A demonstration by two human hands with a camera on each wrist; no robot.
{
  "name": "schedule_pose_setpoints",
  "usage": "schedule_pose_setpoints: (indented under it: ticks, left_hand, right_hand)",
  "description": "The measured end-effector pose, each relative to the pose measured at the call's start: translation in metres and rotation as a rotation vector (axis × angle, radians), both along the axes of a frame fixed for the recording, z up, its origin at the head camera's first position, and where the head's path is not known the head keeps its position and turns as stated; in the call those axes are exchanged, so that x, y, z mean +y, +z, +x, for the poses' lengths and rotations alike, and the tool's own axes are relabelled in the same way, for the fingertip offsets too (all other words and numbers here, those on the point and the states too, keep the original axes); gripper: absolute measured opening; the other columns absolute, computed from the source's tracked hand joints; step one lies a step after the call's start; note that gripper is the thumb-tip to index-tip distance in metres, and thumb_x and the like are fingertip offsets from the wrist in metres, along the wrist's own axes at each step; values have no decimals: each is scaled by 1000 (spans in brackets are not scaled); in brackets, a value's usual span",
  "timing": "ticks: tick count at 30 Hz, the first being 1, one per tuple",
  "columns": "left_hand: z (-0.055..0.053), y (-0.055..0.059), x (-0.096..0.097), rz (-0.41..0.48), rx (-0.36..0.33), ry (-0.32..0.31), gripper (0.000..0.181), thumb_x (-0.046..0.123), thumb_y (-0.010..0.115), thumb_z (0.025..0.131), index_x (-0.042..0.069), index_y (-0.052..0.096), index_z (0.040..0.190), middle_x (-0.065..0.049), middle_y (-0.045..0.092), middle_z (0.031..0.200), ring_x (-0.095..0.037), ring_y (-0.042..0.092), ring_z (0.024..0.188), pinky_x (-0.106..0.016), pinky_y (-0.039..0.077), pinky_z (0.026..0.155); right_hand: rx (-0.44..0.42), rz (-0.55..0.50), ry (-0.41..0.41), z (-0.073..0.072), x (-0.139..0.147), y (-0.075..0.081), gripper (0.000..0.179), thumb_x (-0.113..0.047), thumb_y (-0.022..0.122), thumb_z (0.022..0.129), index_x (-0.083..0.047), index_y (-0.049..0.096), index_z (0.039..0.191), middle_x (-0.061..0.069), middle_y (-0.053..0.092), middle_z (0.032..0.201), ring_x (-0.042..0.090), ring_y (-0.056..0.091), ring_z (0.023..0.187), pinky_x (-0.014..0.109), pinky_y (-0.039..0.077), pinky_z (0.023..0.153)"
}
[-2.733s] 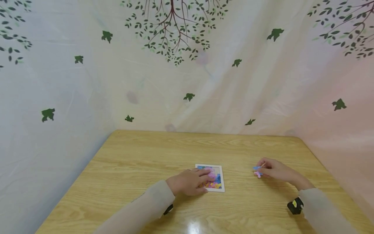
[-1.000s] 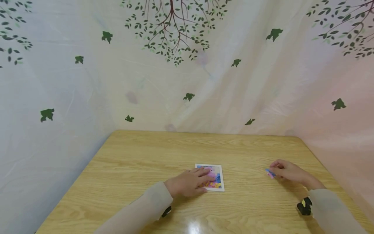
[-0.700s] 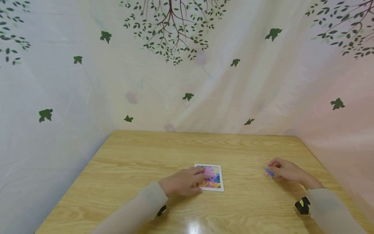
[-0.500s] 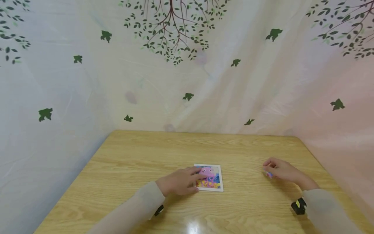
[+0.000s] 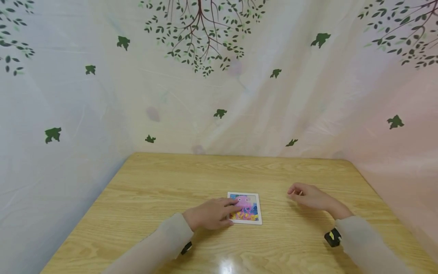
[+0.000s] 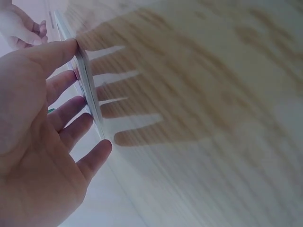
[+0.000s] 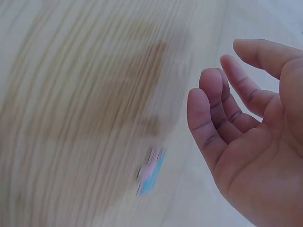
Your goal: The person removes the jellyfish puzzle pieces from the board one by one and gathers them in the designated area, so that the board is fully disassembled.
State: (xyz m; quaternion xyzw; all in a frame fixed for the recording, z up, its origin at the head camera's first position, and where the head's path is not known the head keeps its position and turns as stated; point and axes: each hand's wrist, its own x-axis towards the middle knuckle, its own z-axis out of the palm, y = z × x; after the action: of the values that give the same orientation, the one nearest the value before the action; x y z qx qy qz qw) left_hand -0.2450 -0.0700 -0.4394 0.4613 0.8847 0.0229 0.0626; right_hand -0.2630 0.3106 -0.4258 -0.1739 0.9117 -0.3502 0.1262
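A white-framed picture puzzle (image 5: 252, 215) with a pink octopus-like figure lies flat on the table. My left hand (image 5: 209, 214) rests on its left part, fingers spread over the picture. In the left wrist view, the fingertips touch the puzzle's edge (image 6: 90, 87) and the little finger reaches near the tabletop. To the right, my right hand (image 5: 309, 197) hovers over the table with loosely bent fingers and holds nothing. A small pink-and-blue jigsaw piece (image 7: 150, 172) lies on the table below the right hand in the right wrist view; the hand hides it in the head view.
The wooden table (image 5: 164, 182) reaches back to a pale curtain (image 5: 184, 95) printed with branches and green leaves. More curtain hangs on the left and right sides. A black wrist device (image 5: 332, 237) sits at the right sleeve.
My right hand moved right with the jigsaw piece, let it go on the table, then came back left without it. My left hand slid slightly left, uncovering more of the picture.
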Motion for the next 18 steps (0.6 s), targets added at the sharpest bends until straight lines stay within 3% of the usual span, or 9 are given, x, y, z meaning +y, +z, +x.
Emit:
schedule_pose_setpoints:
  ticks: [8,18]
  left_hand:
    - [0,-1,0,10,-10,12,55,35,58,105,17,46,156,-6,40,161,-25,41,146,-37,34,119]
    - [-3,-2,2,14,-35,20,55,34,59,105,17,46,156,-6,41,161,-25,43,145,-37,35,118]
  right_hand:
    - [26,3,86,-12,-31,-4,20,-22,63,103,-6,65,114,3,61,96,17,57,80,28,49,65]
    - [37,-36,177,-18,-75,-7,25,-19,69,99,-3,69,118,-1,68,101,15,62,92,29,53,78]
